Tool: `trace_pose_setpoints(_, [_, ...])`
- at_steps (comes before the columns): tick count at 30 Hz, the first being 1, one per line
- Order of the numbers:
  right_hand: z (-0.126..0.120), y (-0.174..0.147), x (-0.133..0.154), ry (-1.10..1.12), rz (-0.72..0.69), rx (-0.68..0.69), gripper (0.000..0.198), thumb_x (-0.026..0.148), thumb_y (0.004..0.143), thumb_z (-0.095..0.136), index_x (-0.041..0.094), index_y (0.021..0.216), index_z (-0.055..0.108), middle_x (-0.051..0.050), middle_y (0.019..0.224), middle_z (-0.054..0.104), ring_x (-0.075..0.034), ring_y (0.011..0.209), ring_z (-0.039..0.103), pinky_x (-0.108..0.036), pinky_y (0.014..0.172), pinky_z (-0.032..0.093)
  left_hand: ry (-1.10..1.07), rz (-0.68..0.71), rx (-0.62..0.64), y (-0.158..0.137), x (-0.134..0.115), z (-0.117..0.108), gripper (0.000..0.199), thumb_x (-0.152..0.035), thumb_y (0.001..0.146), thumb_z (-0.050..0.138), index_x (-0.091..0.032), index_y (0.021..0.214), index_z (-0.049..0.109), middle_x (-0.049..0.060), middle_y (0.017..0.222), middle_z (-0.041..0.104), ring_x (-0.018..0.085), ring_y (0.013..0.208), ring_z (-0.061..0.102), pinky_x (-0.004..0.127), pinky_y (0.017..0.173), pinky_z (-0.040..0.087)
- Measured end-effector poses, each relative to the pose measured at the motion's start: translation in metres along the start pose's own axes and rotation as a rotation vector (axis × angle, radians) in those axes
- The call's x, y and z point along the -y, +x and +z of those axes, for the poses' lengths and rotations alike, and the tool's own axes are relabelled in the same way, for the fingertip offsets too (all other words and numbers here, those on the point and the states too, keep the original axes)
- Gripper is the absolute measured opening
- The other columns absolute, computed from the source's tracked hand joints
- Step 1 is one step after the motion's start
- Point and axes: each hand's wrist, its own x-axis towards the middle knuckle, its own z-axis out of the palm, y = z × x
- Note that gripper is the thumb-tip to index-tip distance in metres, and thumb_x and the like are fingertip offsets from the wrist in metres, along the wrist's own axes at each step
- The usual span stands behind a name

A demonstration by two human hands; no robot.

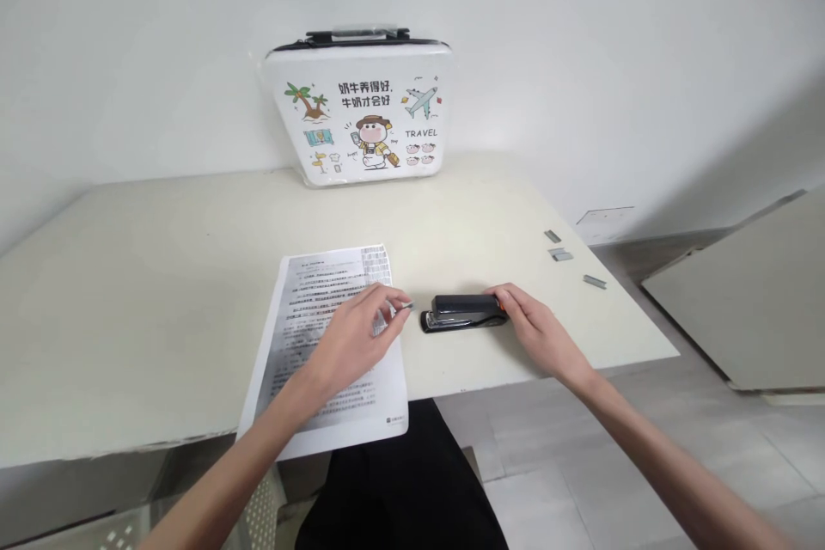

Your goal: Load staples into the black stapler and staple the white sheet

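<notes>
A black stapler (465, 313) lies on the table with its front end toward the left. My right hand (532, 328) grips the stapler's rear end, near a small orange part. Just left of the stapler's front, my left hand (361, 331) pinches a small grey strip of staples (407, 306) between thumb and fingertips, apart from the stapler. Under that hand lie printed sheets of paper (302, 318), their lower edge hanging past the table's front edge. The palm and forearm hide part of the print.
Several short strips of staples (594, 282) lie near the right edge of the white table (161, 292). At the back, a white cartoon-printed case (367, 112) with a black handle stands against the wall. Another pale panel (754, 301) stands off to the right, above a tiled floor.
</notes>
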Motion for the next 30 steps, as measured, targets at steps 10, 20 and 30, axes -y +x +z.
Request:
trace_pose_setpoints(10, [0.008, -0.006, -0.007, -0.014, -0.005, -0.055, 0.049, 0.056, 0.109, 0.034, 0.023, 0.112, 0.071, -0.005, 0.098, 0.071, -0.023, 0.090, 0.063, -0.031, 0.083, 0.049, -0.041, 0.008, 0.030, -0.010, 0.003, -0.002, 0.018, -0.035, 0.104, 0.056, -0.025, 0.114, 0.067, 0.001, 0.100, 0.072, 0.017, 0.085, 0.068, 0.031, 0.073, 0.053])
trace_pose_setpoints(20, [0.009, -0.008, -0.007, 0.000, 0.025, -0.070, 0.049, 0.057, 0.110, 0.035, 0.025, 0.115, 0.072, -0.004, 0.101, 0.072, -0.023, 0.093, 0.063, -0.030, 0.082, 0.048, -0.234, -0.110, 0.106, -0.005, 0.000, -0.007, 0.024, -0.044, 0.102, 0.060, -0.026, 0.115, 0.069, 0.002, 0.097, 0.072, 0.020, 0.088, 0.067, 0.033, 0.076, 0.051])
trace_pose_setpoints(30, [0.009, -0.008, -0.005, -0.006, 0.067, -0.074, 0.049, 0.056, 0.110, 0.036, 0.024, 0.116, 0.072, -0.005, 0.110, 0.074, -0.022, 0.096, 0.065, -0.030, 0.085, 0.049, -1.116, -0.492, 0.191, 0.026, 0.010, -0.018, 0.026, -0.042, 0.097, 0.056, -0.019, 0.089, 0.062, 0.001, 0.079, 0.049, 0.012, 0.059, 0.038, 0.029, 0.056, 0.037])
